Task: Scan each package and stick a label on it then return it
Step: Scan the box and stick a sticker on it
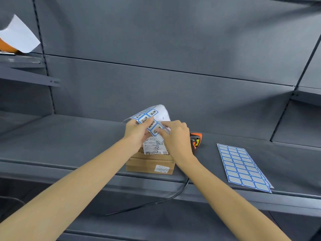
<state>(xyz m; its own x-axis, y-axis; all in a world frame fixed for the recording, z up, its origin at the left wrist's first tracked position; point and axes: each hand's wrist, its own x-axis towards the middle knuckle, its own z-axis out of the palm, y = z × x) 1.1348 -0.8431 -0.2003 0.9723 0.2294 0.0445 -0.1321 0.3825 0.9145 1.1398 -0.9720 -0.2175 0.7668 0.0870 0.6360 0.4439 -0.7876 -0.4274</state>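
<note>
A: What sat on the shelf [69, 136]?
B: Two stacked boxes [150, 164] at its front edge, a blank label sheet [243, 167] toward the right, and a scanner [196, 139] just behind the boxes.
A: And the hands?
B: The left hand [137, 131] gripped a written label sheet [151, 117] above the boxes; the right hand [177, 134] pinched one label there, peeling, I'd judge.
A: Next?
B: Probably pressing it onto the top box.

Grey metal shelf [69, 143] across mid-frame, grey back panel [156, 40] above. Upper left: white paper [20, 34] curling over something orange [7, 46] on a higher shelf [22, 61].
</note>
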